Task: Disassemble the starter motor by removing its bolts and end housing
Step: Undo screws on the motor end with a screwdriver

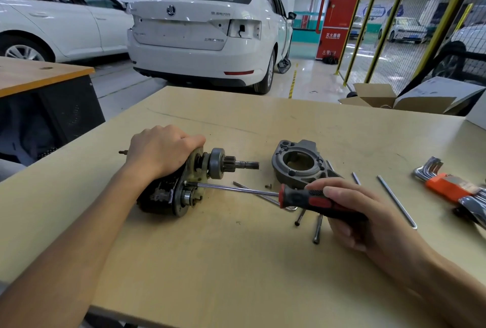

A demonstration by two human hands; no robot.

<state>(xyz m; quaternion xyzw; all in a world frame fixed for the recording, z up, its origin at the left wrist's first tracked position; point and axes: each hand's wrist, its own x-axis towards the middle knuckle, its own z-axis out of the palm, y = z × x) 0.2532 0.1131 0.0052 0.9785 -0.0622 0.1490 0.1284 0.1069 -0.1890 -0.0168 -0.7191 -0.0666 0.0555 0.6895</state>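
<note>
The starter motor lies on its side on the tan table, its pinion gear and shaft pointing right. My left hand grips the top of the motor body. My right hand holds a red-and-black screwdriver whose tip touches the motor's end plate beside the bearing. The grey end housing sits detached on the table to the right of the motor. Long bolts lie loose under the screwdriver handle, and a small screw lies near the housing.
A long thin rod and a hex key set in an orange holder lie at the right. An open cardboard box stands at the table's far right edge. White cars are parked beyond the table.
</note>
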